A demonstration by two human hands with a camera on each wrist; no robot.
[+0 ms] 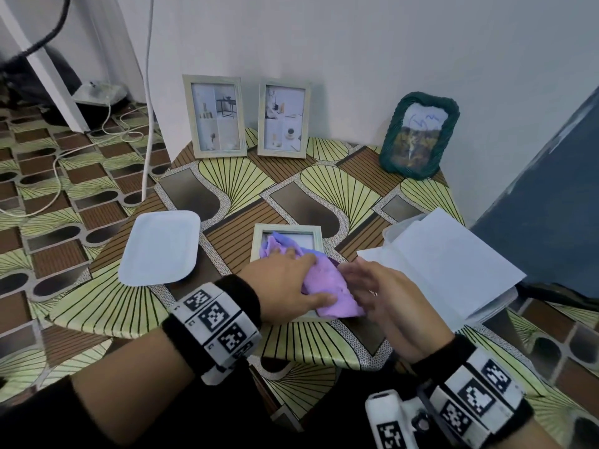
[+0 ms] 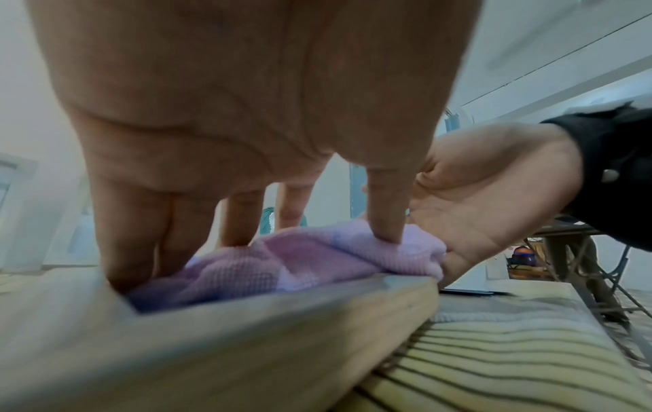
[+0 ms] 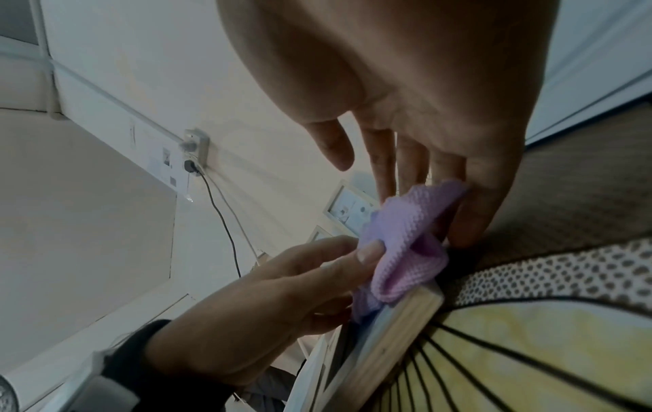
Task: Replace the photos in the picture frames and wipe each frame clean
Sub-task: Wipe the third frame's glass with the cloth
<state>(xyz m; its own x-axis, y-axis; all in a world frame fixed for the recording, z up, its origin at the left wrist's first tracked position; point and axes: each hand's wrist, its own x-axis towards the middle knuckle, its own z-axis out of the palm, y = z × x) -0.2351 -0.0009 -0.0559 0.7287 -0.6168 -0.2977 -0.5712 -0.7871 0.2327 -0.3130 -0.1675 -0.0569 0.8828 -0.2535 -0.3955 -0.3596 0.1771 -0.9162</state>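
A light wooden picture frame (image 1: 287, 229) lies flat on the patterned table (image 1: 227, 183) in front of me. A purple cloth (image 1: 327, 283) is bunched on its glass. My left hand (image 1: 301, 280) presses the cloth down with straight fingers and thumb, as the left wrist view shows: left hand (image 2: 292, 206), cloth (image 2: 317, 259), frame (image 2: 247, 334). My right hand (image 1: 359, 283) stands beside the frame's right edge, fingers straight, touching the cloth's end. In the right wrist view the right hand (image 3: 423, 167) meets the cloth (image 3: 405, 245) above the frame (image 3: 398, 320); the left hand (image 3: 282, 292) lies opposite.
Two light wooden frames (image 1: 217, 118) (image 1: 283, 119) and a green woven frame (image 1: 418, 137) lean on the back wall. A white tray (image 1: 162, 247) lies left of the flat frame. White sheets (image 1: 447, 260) lie at the right. Cables (image 1: 58, 176) trail on the floor.
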